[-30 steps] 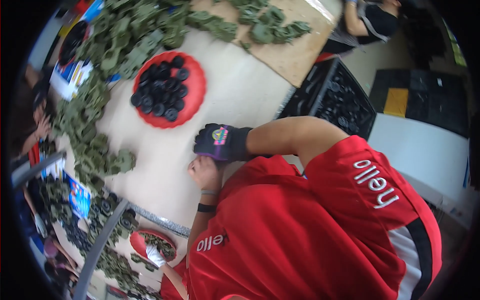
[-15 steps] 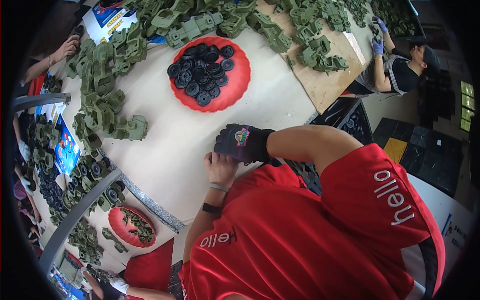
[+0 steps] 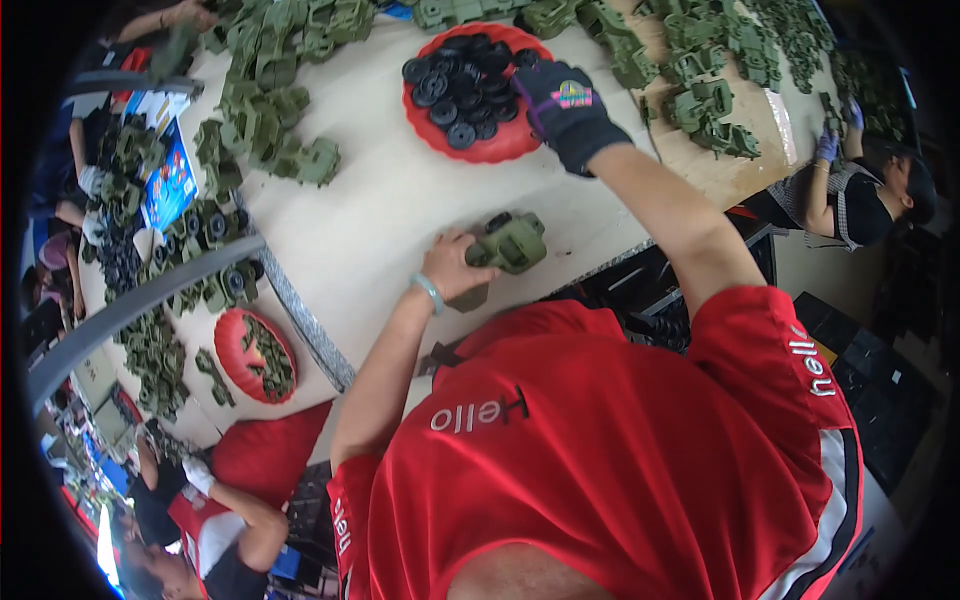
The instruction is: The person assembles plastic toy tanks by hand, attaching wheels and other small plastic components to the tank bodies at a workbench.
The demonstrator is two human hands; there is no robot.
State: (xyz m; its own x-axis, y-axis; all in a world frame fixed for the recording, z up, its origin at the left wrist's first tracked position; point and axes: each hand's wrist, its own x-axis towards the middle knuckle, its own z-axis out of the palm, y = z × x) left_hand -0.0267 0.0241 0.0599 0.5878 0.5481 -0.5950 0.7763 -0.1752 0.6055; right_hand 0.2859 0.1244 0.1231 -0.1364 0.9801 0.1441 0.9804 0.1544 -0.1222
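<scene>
My bare left hand, with a pale bracelet at the wrist, is closed on a green toy vehicle body. A black wheel shows on the body's upper side. The body is held low over the table, close to my red shirt. My right hand, in a dark glove, is at the right side of a scalloped red bowl. Its fingers point down toward the black toy wheels piled there. The fingertips are hidden, so whether they grip a wheel cannot be seen.
Green vehicle bodies lie along the table's left and far sides. More sit on a brown board at right. Beyond a grey metal bar stands another red bowl of small green parts. Several co-workers are at neighbouring tables.
My hands were together in front of my shirt; my right hand has since moved out to the bowl of wheels. The vehicle body in my left hand now shows. The view has shifted.
</scene>
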